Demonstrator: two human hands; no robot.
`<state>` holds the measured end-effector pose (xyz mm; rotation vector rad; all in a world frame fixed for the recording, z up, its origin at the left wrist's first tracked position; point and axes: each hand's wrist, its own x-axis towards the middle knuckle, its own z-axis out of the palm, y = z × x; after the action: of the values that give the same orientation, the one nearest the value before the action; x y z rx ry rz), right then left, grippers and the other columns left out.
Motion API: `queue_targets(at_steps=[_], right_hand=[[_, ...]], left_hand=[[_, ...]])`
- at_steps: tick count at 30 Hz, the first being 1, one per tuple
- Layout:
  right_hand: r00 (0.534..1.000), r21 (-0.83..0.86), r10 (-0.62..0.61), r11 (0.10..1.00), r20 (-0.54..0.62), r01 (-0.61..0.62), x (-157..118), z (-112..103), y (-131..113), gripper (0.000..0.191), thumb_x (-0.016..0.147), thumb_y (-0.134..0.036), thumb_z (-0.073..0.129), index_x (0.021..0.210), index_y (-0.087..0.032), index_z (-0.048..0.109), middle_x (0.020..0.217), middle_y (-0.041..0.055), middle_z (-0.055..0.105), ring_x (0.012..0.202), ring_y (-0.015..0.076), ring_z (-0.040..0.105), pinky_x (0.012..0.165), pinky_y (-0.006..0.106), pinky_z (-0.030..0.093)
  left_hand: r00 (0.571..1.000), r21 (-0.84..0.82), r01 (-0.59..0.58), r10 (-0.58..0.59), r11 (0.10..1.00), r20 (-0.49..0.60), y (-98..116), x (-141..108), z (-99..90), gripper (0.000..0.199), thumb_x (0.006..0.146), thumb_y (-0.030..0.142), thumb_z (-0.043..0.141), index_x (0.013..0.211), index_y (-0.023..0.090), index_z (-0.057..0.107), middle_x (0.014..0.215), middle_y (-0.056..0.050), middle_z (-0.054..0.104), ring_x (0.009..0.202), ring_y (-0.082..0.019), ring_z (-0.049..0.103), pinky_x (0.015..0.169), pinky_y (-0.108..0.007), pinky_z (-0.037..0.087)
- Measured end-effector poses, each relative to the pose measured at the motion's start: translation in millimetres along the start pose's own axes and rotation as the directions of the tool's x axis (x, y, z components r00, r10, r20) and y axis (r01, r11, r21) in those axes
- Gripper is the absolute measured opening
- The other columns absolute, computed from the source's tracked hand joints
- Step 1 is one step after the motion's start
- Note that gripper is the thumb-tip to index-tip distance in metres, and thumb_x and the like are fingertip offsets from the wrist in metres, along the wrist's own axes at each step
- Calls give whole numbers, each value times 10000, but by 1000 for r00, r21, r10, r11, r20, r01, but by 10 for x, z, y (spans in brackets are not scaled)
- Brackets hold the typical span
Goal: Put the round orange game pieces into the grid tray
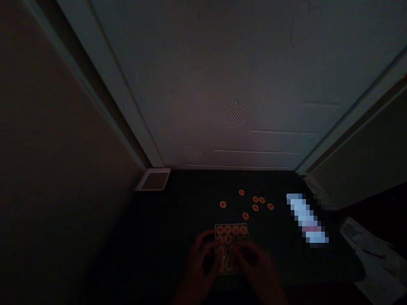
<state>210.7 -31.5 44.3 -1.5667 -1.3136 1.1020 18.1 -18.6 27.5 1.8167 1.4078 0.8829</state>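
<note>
A small, shallow box (232,224) with a light rim sits on the dark table. Round, flat Chinese chess pieces (227,229) with red characters stand in rows inside it. My left hand (203,258) is at the box's left side, its fingers and thumb curled over the rim and the pieces near it. Over the middle right of the box is my right hand (254,262), thumb and fingers pinched together. The dim light hides whatever lies between those fingertips. Beyond the box, several more chess pieces (255,207) lie loose and apart on the tabletop.
The dark table (178,212) meets a pale panel (203,106) with embossed hearts. At its back left corner lies a flat, light-edged tray or box lid (154,170). A bright pixelated object (307,220) rests on the right, with papers (375,250) beyond the table edge.
</note>
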Motion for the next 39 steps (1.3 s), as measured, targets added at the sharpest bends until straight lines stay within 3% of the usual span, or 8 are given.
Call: queue_targets(at_steps=[15, 22, 28, 34, 39], right_hand=[[997, -111, -74, 991, -4, 73, 25, 83, -44, 212, 902, -399, 635, 911, -219, 746, 794, 33, 766, 683, 196, 719, 610, 242, 535], [998, -195, -66, 979, 0, 64, 32, 116, -25, 154, 901, -351, 638, 865, -228, 722, 790, 23, 751, 683, 191, 703, 620, 244, 503], [989, -273, -141, 954, -52, 122, 23, 103, 6, 74, 884, -245, 641, 836, -226, 693, 795, 17, 720, 687, 180, 674, 639, 246, 487], [979, -331, -198, 922, 43, 201, -12, 59, 50, 120, 861, -144, 603, 887, -223, 690, 875, 33, 712, 784, 192, 685, 722, 264, 508], [974, -353, -216, 908, 71, 227, -24, 77, 93, 150, 856, -123, 604, 924, -225, 690, 904, 34, 710, 798, 191, 677, 733, 272, 511]], left_hand=[[1000, -35, 20, -20, 999, -14, -36, 6, -7, 214, 957, 335, 587, 1133, 306, 705, 1389, -56, 576, 1026, -207, 686, 927, -372, 582], [999, -54, 38, -39, 998, -1, -69, -8, -11, 213, 978, 345, 566, 1148, 303, 687, 1426, -63, 525, 1040, -202, 667, 956, -392, 562], [999, -51, 36, -37, 998, -16, -77, -2, -15, 185, 966, 333, 585, 1107, 298, 701, 1400, -56, 546, 1054, -212, 667, 955, -397, 566], [1000, -40, 11, -12, 999, -17, -117, -1, 10, 187, 971, 332, 578, 1116, 306, 694, 1382, -50, 562, 1058, -207, 672, 950, -388, 573], [999, -5, -11, 11, 1000, -39, -144, -4, 31, 183, 964, 296, 575, 1096, 295, 702, 1242, -49, 646, 1111, -225, 663, 971, -388, 564]])
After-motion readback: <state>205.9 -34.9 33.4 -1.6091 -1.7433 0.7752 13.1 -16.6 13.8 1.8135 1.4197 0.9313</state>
